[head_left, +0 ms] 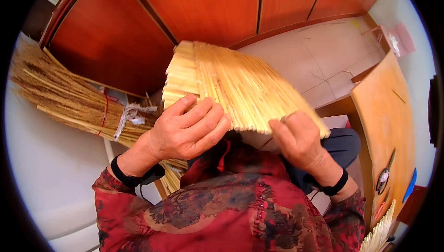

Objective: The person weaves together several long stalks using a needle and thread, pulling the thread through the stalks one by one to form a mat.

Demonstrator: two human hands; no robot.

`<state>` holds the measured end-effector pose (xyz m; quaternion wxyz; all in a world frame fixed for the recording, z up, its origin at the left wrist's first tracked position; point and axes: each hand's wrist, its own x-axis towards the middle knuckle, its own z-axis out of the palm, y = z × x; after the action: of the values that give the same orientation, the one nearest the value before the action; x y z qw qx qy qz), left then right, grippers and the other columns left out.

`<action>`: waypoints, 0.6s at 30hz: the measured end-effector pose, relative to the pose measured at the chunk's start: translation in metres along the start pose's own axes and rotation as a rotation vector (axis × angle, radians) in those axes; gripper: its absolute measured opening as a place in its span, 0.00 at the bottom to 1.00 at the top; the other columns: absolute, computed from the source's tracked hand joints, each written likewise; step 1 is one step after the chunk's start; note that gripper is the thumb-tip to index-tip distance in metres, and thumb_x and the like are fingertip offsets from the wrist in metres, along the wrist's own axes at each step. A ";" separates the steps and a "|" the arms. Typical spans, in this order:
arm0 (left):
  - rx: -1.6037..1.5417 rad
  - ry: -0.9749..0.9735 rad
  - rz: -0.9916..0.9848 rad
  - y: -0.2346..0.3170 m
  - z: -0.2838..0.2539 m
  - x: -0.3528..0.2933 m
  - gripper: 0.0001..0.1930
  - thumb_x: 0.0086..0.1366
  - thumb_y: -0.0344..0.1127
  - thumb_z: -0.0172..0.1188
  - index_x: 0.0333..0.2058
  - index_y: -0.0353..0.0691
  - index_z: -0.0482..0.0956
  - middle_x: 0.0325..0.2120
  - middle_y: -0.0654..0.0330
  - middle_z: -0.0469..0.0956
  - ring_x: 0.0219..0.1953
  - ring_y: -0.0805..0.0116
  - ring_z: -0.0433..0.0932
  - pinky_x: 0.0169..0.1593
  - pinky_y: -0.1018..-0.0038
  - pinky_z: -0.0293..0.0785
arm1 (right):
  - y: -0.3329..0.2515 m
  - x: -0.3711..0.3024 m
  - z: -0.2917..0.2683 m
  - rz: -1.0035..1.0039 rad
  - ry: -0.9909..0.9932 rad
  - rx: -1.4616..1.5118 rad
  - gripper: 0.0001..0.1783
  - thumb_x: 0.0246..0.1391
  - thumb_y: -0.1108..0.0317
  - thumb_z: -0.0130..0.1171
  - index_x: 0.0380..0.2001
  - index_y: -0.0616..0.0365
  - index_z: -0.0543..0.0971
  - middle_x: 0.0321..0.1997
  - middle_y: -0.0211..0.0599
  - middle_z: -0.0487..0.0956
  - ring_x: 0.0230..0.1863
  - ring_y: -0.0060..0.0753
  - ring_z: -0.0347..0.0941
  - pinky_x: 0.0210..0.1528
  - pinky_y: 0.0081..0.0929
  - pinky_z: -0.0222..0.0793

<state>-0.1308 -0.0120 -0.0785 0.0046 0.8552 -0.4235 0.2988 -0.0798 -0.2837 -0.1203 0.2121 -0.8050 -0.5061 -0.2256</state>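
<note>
A stiff mat of pale yellow straw stalks (240, 83), laid side by side in a row, is held up in front of my body. At its near left corner, my left hand (192, 127) has its fingers curled over the edge. Further along the near edge, my right hand (298, 138) grips it with bent fingers, slightly blurred. Cut stalk ends line the near rim between the two hands. Both thumbs are largely hidden. A crosswise band runs near the mat's left side.
A tied bundle of long stalks with brown seed heads (69, 92) lies on the left. Red-brown cabinet panels (208, 6) stand ahead. On the wooden table (384, 99) at right are scissors (383, 178), a red-handled tool (381, 208) and more joined stalks (379, 233).
</note>
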 end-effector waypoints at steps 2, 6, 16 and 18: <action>-0.024 -0.007 0.032 0.001 -0.001 -0.011 0.09 0.54 0.27 0.59 0.36 0.37 0.77 0.35 0.56 0.78 0.40 0.58 0.78 0.42 0.64 0.75 | -0.019 -0.009 0.015 0.007 -0.033 0.098 0.17 0.40 0.71 0.62 0.37 0.60 0.75 0.24 0.34 0.66 0.24 0.36 0.65 0.25 0.31 0.62; 0.014 0.015 0.047 0.000 0.006 -0.033 0.11 0.56 0.34 0.57 0.39 0.41 0.77 0.36 0.59 0.76 0.40 0.62 0.79 0.46 0.65 0.73 | -0.031 -0.007 0.023 0.175 -0.061 0.323 0.23 0.36 0.69 0.69 0.39 0.59 0.75 0.25 0.36 0.68 0.27 0.41 0.68 0.28 0.33 0.65; -0.029 0.029 -0.062 0.012 0.015 -0.049 0.10 0.54 0.34 0.59 0.36 0.46 0.78 0.34 0.63 0.71 0.43 0.63 0.78 0.50 0.63 0.72 | -0.021 0.031 0.037 0.325 -0.052 0.727 0.04 0.49 0.74 0.62 0.30 0.60 0.77 0.24 0.39 0.71 0.27 0.39 0.71 0.30 0.31 0.69; -0.056 0.023 -0.065 0.014 0.014 -0.047 0.10 0.53 0.32 0.61 0.36 0.44 0.77 0.34 0.61 0.71 0.42 0.60 0.78 0.47 0.63 0.73 | -0.021 0.038 0.044 0.310 -0.054 0.740 0.04 0.49 0.74 0.62 0.30 0.59 0.77 0.24 0.39 0.71 0.28 0.40 0.72 0.30 0.31 0.69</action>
<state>-0.1552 0.0092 -0.1177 0.0430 0.8646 -0.4037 0.2962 -0.0775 -0.2234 -0.1314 0.5057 -0.7468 -0.4310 0.0275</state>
